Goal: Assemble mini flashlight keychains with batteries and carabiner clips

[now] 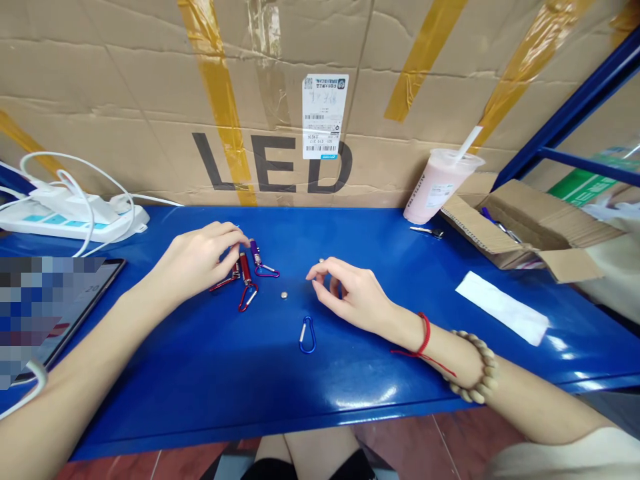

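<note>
On the tabletop (380, 373), the power strip (65, 220) and tablet (65, 307) lie left, carabiner flashlights (245, 270) left of centre, a loose carabiner (307, 335) nearer the front edge, the cup (440, 187) and open box (510, 220) back right, before the cardboard (280, 100).

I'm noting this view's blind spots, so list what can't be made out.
All in the head view:
- Far end of the leftmost red light: behind the left hand; whether the fingertips touch it is unclear.
- Small object: partly behind the right hand; too little shows to name it.
- Tablet: screen pixelated, left side cut off by the picture's edge.
- Label: finest print too small.
</note>
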Demonstrator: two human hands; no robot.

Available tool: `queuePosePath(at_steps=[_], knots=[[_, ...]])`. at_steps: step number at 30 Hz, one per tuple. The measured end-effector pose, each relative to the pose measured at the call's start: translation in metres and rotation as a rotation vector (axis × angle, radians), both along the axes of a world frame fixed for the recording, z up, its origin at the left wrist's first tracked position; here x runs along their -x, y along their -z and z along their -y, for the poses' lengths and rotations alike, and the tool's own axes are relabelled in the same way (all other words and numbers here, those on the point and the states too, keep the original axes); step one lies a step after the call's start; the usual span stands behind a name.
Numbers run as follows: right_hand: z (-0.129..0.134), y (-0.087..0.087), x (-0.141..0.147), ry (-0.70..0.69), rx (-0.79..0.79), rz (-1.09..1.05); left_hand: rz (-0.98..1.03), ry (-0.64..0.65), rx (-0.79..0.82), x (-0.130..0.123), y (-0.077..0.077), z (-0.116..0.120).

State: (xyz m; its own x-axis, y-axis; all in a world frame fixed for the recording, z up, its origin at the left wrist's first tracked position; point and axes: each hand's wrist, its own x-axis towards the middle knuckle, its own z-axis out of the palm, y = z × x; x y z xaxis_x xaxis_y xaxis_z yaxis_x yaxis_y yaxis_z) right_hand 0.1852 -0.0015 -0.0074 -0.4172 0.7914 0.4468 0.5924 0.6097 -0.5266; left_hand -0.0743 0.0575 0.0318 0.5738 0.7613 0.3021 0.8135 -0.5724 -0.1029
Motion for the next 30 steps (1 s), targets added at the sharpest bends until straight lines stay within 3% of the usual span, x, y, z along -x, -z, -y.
queuePosePath(at_steps=[11, 20, 30], knots=[[0.0, 0.001, 0.001, 0.003, -0.023, 0.01, 0.004, 0.122, 0.081, -0.002, 0.028, -0.008], [0.0, 0.001, 0.001, 0.0, -0.007, 0.024, -0.003, 0.172, 0.13, -0.002, 0.028, -0.009], [0.0, -0.001, 0.001, -0.005, 0.006, 0.038, -0.005, 0.129, 0.123, -0.005, 0.022, -0.004]])
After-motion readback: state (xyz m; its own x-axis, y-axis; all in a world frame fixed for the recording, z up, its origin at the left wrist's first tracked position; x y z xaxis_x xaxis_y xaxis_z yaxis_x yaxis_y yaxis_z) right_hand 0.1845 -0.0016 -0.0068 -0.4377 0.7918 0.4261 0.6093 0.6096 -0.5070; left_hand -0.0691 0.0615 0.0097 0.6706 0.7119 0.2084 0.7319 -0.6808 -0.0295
